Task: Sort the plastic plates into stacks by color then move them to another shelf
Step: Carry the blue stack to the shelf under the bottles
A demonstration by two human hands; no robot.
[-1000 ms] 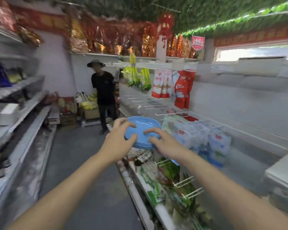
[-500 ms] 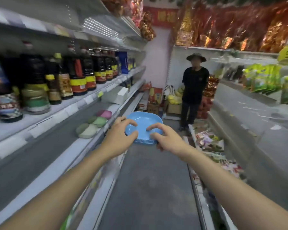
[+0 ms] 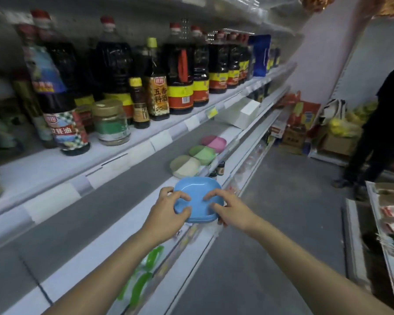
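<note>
Blue plates, a short stack of rounded-square glossy plastic, held level between both grips over the front lip of the grey middle shelf. Left hand clamped on the near-left rim, thumb on top, fingers curled under; right hand clamped on the near-right rim the same way. Just beyond the grips, ahead and slightly left, along the shelf: cream stack of plastic plates nearest, then green stack, then pink stack, in a row running away along the shelf's length. Bare shelf surface lies left of the grips, just short of the cream stack; probably the landing spot, reached by a short push forward and left, both hands about equally near. Smooth, light, rigid-looking; thin nested rims likely to slide if tilted. Above, dark glass sauce bottles, well apart.
</note>
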